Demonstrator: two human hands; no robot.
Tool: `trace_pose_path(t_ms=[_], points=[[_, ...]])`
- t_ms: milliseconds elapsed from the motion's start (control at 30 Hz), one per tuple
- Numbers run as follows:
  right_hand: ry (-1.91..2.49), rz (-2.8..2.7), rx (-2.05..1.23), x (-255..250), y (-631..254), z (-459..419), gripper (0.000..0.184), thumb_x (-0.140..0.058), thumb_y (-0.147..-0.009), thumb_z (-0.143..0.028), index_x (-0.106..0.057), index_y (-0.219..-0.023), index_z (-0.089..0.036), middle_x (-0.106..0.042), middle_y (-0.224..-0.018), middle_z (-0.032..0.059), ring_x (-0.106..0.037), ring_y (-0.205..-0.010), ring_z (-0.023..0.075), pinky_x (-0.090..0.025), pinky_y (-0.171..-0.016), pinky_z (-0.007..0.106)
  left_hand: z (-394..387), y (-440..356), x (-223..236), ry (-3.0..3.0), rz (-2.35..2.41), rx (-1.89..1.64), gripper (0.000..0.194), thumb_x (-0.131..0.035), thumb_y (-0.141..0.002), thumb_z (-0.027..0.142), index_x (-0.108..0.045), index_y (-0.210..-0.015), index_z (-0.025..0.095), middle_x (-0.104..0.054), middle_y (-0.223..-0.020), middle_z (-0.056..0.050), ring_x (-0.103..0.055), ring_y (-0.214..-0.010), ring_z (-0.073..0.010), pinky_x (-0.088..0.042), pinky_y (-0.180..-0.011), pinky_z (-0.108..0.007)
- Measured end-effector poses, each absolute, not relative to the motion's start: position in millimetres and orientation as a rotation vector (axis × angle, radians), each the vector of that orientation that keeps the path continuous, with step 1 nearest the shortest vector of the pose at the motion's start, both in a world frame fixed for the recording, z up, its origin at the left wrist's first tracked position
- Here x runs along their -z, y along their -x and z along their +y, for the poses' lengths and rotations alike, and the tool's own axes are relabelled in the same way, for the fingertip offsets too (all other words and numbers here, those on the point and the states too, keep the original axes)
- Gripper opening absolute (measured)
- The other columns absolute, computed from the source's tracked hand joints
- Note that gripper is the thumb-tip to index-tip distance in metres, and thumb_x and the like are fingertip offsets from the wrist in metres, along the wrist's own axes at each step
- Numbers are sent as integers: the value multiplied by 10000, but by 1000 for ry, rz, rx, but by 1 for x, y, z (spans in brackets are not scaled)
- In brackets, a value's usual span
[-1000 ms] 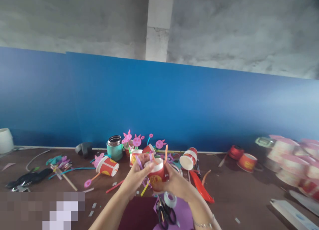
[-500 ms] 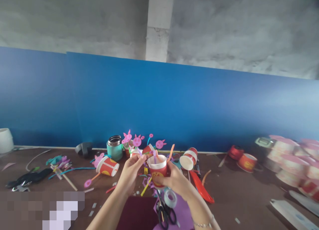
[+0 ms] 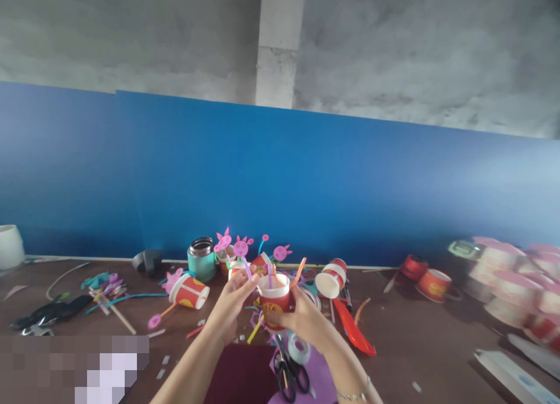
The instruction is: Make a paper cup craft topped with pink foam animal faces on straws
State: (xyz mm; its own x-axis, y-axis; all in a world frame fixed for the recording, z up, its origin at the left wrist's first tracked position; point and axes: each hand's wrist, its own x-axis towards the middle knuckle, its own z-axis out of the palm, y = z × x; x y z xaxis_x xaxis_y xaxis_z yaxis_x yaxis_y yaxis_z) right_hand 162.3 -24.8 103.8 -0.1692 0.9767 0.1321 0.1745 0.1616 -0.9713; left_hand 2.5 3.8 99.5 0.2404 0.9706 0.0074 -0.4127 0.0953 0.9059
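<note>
My right hand [image 3: 301, 313] is wrapped around a red and white paper cup [image 3: 275, 305], held upright above the table. Inside the cup stand a purple straw [image 3: 270, 280] and an orange straw [image 3: 273, 271]. Another orange straw [image 3: 300, 270] sticks up at its right rim. Left of the cup, my left hand [image 3: 236, 293] is closed with thumb and forefinger around a purple straw piece [image 3: 247, 270] near the rim. Below the cup lie black-handled scissors [image 3: 289, 375] and a roll of clear tape [image 3: 299, 349] on purple paper [image 3: 321, 372].
A teal jar [image 3: 202, 261] and cups with pink animal faces [image 3: 240, 248] stand behind my hands. Tipped cups lie left [image 3: 190, 292] and right [image 3: 331, 278]. A red plastic piece [image 3: 354, 331] lies right. Stacked pink-and-white cups [image 3: 503, 281] fill the far right, before a blue partition [image 3: 280, 182].
The cup and my right hand have shifted slightly left and down. My left hand has rolled a little, its fingers now closer to the cup's rim.
</note>
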Motion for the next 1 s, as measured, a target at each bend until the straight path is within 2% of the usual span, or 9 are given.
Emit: trace_pose_path(t_ms=[100,200,400,500,600,733,867,1000], points=[[1171,-1475,-1125,-102,-160,-24,571,-794,-576,-294,-564,-1083,-165,-690,-998,59,-636,-936,260,-516,-821,380,1,-4,-98,-1008,661,-1098,650,-793,-587,348,-544,-1164,180,-682,-1049,-92,-638,-954,-234,-494,-796,-297],[1163,-1488,-1152,-99,-158,-23,592,-790,-591,-310,-553,-1111,-155,-688,-985,59,-638,-923,256,-521,-801,370,0,-8,-94,-1028,664,-1067,757,-834,-526,273,-499,-1198,176,-678,-1041,-102,-634,-955,-242,-486,-805,-311],[1219,-1627,-1048,-87,-170,-19,648,-740,-655,-366,-496,-1233,-204,-660,-1056,56,-616,-964,245,-502,-817,343,11,-3,-86,-1092,760,-1182,672,-826,-531,282,-513,-1112,155,-677,-1000,-96,-638,-921,-238,-489,-798,-320],[1395,-1667,-927,-79,-182,-14,622,-698,-685,-411,-508,-1224,-168,-646,-1053,86,-621,-930,240,-499,-790,344,25,8,-68,-1114,890,-1253,637,-809,-545,299,-510,-1090,159,-684,-968,-82,-651,-893,-245,-507,-789,-350],[1459,-1671,-878,-70,-189,-11,540,-656,-717,-395,-547,-1177,-136,-667,-970,91,-642,-846,223,-505,-723,322,36,20,-41,-1189,912,-1305,699,-820,-511,268,-499,-1120,143,-684,-976,-97,-650,-919,-271,-513,-802,-369],[1549,-1750,-706,-52,-185,-15,345,-601,-746,-301,-634,-1040,-125,-700,-859,96,-651,-794,237,-486,-708,327,36,33,-12,-1181,962,-1341,892,-819,-504,281,-381,-1272,161,-641,-1110,-126,-635,-984,-284,-521,-821,-375],[1600,-1885,-414,-35,-175,-26,208,-559,-761,-197,-675,-929,-156,-693,-896,100,-632,-878,246,-447,-790,320,26,37,-1,-1193,970,-1325,991,-791,-540,294,-250,-1355,135,-588,-1184,-168,-626,-1009,-276,-503,-869,-387],[1643,-1937,-202,-23,-170,-37,210,-527,-770,-141,-673,-915,-184,-660,-936,92,-579,-966,255,-407,-844,336,16,38,4,-1204,1013,-1369,963,-756,-564,337,-244,-1358,150,-538,-1244,-169,-611,-1040,-275,-494,-893,-395]])
